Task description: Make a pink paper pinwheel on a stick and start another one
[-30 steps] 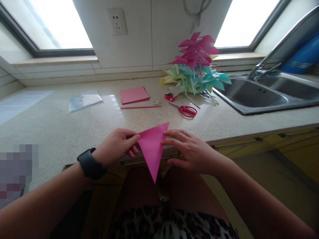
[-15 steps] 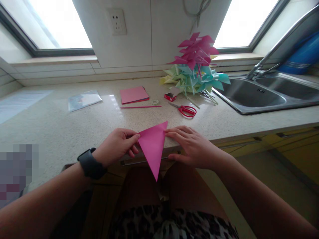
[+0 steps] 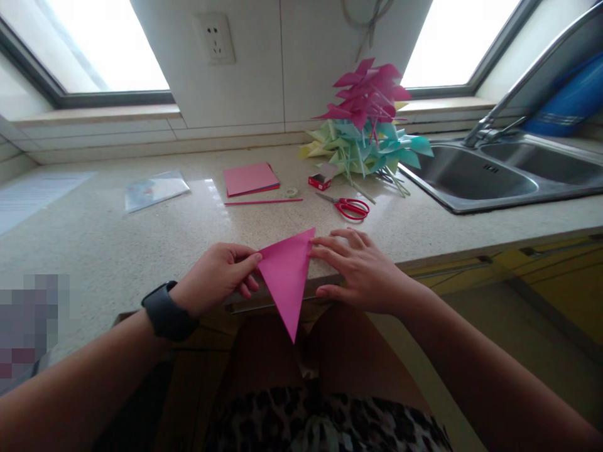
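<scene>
A bright pink sheet of paper (image 3: 288, 276), folded into a triangle, lies over the counter's front edge with one point hanging down. My left hand (image 3: 226, 273) pinches its left corner between thumb and fingers. On the other side, my right hand (image 3: 355, 270) has its fingers spread, the fingertips touching the paper's right edge near the top corner. Its thumb is apart from the paper. Beyond the paper lie red-handled scissors (image 3: 349, 208), a thin pink stick (image 3: 264, 202), a small roll of tape (image 3: 291, 192) and a stack of pink paper squares (image 3: 251, 179).
A small red box (image 3: 320, 181) stands beside a pile of pink, yellow and turquoise paper pinwheels (image 3: 367, 125). A steel double sink (image 3: 452, 204) with a tap (image 3: 485, 129) is at right. A clear plastic packet (image 3: 157, 190) and a printed sheet (image 3: 42, 191) lie at left.
My right hand's fingers have spread and lifted slightly along the paper's right edge. My left hand keeps its pinch. The whole view has shifted a little.
</scene>
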Demonstrator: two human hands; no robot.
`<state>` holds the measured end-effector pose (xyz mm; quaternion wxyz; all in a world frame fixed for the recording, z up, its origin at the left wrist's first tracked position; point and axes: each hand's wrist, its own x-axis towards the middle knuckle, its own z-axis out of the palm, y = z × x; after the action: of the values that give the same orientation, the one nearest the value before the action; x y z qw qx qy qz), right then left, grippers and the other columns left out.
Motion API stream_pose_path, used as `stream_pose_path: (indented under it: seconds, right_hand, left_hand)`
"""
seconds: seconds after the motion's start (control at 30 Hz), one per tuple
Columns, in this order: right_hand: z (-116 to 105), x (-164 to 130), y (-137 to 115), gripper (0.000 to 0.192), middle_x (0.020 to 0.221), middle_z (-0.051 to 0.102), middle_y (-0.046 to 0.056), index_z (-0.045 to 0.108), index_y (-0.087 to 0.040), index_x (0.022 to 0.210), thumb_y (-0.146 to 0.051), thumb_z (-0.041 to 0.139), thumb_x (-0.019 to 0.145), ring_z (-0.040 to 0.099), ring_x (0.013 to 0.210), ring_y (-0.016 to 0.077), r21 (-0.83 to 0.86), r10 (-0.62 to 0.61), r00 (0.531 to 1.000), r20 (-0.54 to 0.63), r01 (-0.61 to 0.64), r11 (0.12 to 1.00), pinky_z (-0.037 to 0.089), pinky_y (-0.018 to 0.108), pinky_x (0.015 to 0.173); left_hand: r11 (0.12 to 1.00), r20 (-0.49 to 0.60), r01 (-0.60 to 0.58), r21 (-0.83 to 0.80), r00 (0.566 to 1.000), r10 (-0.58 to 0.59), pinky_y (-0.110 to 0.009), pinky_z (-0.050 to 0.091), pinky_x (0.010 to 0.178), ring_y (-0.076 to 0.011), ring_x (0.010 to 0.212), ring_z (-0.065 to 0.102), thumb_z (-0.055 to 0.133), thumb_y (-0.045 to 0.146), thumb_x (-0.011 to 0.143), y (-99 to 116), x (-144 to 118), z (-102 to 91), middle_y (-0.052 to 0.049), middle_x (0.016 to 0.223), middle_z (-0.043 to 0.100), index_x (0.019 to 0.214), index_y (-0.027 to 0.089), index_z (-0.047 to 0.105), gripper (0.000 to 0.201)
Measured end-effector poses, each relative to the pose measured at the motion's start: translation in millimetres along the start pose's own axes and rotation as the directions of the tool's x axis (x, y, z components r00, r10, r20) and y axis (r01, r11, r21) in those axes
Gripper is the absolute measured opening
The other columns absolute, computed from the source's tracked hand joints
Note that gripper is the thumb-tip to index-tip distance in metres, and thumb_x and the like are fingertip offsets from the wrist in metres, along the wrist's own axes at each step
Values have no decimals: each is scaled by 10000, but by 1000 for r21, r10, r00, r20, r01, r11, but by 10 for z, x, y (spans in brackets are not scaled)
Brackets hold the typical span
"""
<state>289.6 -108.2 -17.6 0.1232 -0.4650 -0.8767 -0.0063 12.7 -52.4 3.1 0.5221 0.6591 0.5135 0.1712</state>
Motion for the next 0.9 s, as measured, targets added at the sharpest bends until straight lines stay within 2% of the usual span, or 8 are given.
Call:
stream_pose_path:
  seconds: [0.2, 0.47, 0.9]
  right_hand:
    - [-34, 41, -18, 681, 1444, 566, 102, 543, -244, 1384, -723, 482, 903, 463, 1277, 379, 4, 7, 1000, -6, -7, 1000, 223, 629, 1147]
    - [-32, 51, 50, 649, 1544, 452, 103, 539, -290, 1403, -714, 462, 918, 378, 1361, 402, -11, -1, 999, 38, 2, 1000, 293, 628, 1122]
    - [-142, 190, 199, 644, 1476, 489, 123, 599, -356, 1348, -763, 513, 857, 372, 1359, 477, -62, -89, 993, 72, 94, 994, 270, 727, 1076]
  left_hand:
    - [1000, 7, -9, 8, 1000, 9, -177, 482, 457, -100, 467, 625, 600, 400, 916, 16, -14, 1, -4, 603, 687, 761, 148, 687, 308]
    - [1000, 11, -10, 16, 1000, 10, -179, 478, 458, -99, 468, 625, 586, 412, 925, -13, 5, -6, -5, 623, 687, 791, 141, 690, 320]
    - [1000, 6, -16, 22, 1000, 16, -183, 476, 460, -108, 481, 630, 588, 409, 924, -21, 5, -5, -14, 622, 693, 811, 143, 704, 311]
